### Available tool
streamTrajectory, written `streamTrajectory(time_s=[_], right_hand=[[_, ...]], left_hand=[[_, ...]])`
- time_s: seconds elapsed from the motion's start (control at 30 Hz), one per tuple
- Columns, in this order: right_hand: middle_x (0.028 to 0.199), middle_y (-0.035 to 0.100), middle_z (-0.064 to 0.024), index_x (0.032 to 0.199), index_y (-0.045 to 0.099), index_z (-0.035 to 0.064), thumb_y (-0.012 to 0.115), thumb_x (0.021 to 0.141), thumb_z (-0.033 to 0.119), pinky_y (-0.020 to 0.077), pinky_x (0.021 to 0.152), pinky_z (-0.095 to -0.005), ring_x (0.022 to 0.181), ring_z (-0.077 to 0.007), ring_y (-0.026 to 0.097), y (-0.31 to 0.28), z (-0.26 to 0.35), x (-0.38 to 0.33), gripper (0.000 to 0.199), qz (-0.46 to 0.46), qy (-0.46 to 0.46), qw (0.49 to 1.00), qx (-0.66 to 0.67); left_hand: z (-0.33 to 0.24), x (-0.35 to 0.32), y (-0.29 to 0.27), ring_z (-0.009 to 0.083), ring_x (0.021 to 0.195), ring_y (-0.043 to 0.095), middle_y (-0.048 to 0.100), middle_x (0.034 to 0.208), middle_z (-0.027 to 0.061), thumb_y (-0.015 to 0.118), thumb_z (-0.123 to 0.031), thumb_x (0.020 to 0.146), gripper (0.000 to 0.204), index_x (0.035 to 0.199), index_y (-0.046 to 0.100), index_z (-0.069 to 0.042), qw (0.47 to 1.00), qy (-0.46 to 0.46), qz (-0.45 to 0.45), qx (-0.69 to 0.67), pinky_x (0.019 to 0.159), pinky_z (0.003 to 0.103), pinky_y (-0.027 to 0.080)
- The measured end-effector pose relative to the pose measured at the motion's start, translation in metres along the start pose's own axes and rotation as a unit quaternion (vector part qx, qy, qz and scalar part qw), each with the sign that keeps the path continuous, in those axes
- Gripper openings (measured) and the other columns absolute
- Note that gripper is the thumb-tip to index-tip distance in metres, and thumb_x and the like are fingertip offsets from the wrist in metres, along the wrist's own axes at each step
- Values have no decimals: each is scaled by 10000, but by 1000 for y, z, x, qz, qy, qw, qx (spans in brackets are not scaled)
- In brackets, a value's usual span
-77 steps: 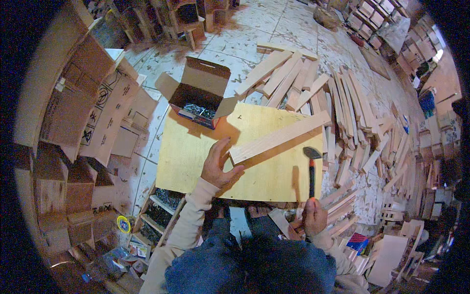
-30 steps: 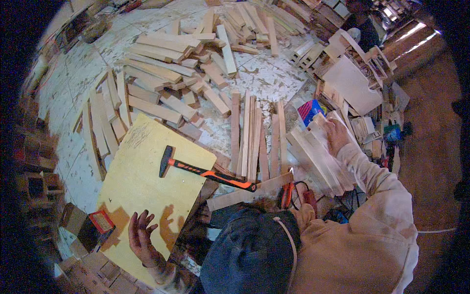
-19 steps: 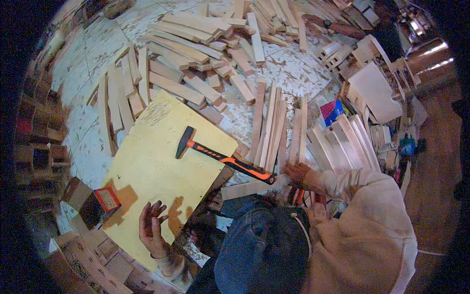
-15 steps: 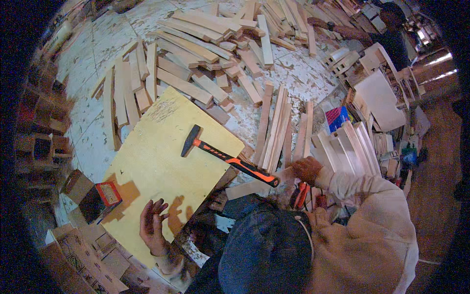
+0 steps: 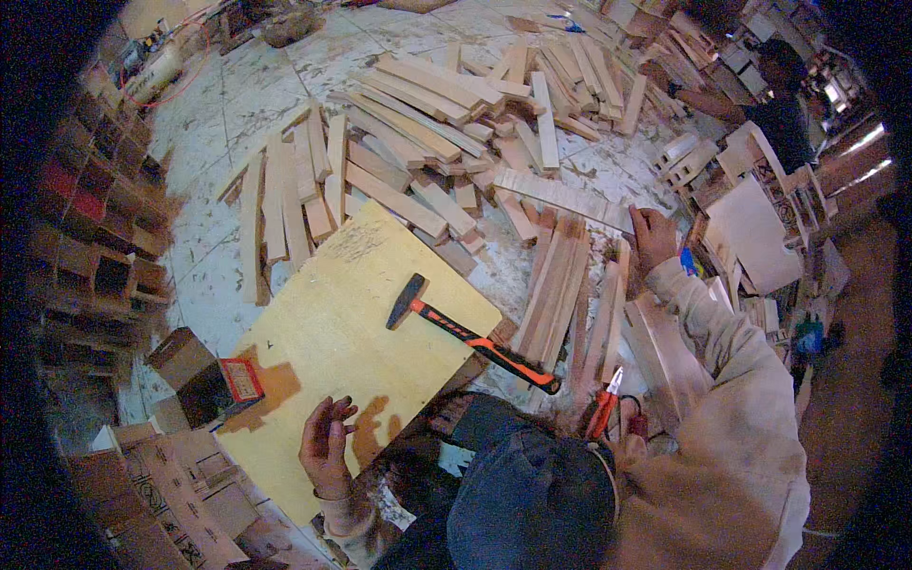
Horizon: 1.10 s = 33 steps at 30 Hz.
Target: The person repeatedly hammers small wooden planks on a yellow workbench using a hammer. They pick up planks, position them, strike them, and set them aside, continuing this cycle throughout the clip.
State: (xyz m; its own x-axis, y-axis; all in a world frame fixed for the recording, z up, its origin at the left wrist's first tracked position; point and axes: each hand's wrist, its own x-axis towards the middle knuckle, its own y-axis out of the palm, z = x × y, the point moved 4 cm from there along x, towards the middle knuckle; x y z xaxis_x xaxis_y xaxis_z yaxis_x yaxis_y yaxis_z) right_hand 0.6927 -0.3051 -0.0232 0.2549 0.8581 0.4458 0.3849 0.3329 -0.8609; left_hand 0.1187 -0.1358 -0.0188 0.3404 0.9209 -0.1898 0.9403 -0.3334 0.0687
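Note:
My left hand [image 5: 328, 445] rests with fingers spread on the near edge of a yellow plywood board [image 5: 332, 313] on the floor. A hammer [image 5: 470, 334] with a black head and an orange-black handle lies on the board, its handle sticking out over the right edge. My right arm reaches far right, and my right hand [image 5: 654, 236] grips the end of a long pale wooden plank [image 5: 560, 196] lying across a row of slats. Nobody holds the hammer.
Piles of wooden slats [image 5: 446, 123] cover the floor beyond the board. An open cardboard box [image 5: 204, 380] sits left of the board, with stacked crates [image 5: 95, 256] beyond it. Red-handled pliers [image 5: 603, 410] lie by my knee. Another person [image 5: 774, 95] works at the far right.
My right hand has moved away from the hammer's handle end and out to the right onto the plank. My left hand stays on the board. The hammer still lies there.

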Motion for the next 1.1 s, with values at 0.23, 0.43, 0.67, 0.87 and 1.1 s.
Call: streamTrajectory(time_s=[0.23,0.43,0.67,0.87,1.1], right_hand=[[1088,600,-198,1212,562,41,754,705,244,487,760,-493,930,-382,601,5,69,29,579,-27,-2,992,127],[1082,541,-206,1232,530,22,674,841,229,453,865,-440,985,-389,543,43,127,91,465,-18,127,920,369],[1206,554,-246,1282,523,169,545,910,386,461,897,-511,1102,-435,542,89,251,227,431,133,162,931,298],[1218,539,-260,1173,555,116,637,849,394,465,910,-507,1104,-433,556,129,305,264,435,313,230,847,363],[1236,523,-249,1309,342,98,677,807,366,450,927,-523,1133,-410,555,130,350,256,660,305,272,880,243]], left_hand=[[-3,-3,0,269,1028,634,638,1144,181,546,-91,953,334,1264,522,28,1000,-6,-24,6,826,345,522],[0,-2,-2,266,1033,632,634,1158,188,555,-112,953,343,1260,517,36,999,-24,-36,12,842,332,517],[1,-1,3,259,1031,631,632,1161,188,544,-105,959,333,1253,515,47,999,-28,-29,5,856,346,522],[3,-7,-7,266,1032,632,629,1162,198,543,-104,960,322,1242,521,50,996,-57,-66,-7,862,354,531],[11,-6,-12,276,1027,640,633,1152,204,550,-111,957,326,1238,522,52,995,-52,-79,-24,860,351,532]])
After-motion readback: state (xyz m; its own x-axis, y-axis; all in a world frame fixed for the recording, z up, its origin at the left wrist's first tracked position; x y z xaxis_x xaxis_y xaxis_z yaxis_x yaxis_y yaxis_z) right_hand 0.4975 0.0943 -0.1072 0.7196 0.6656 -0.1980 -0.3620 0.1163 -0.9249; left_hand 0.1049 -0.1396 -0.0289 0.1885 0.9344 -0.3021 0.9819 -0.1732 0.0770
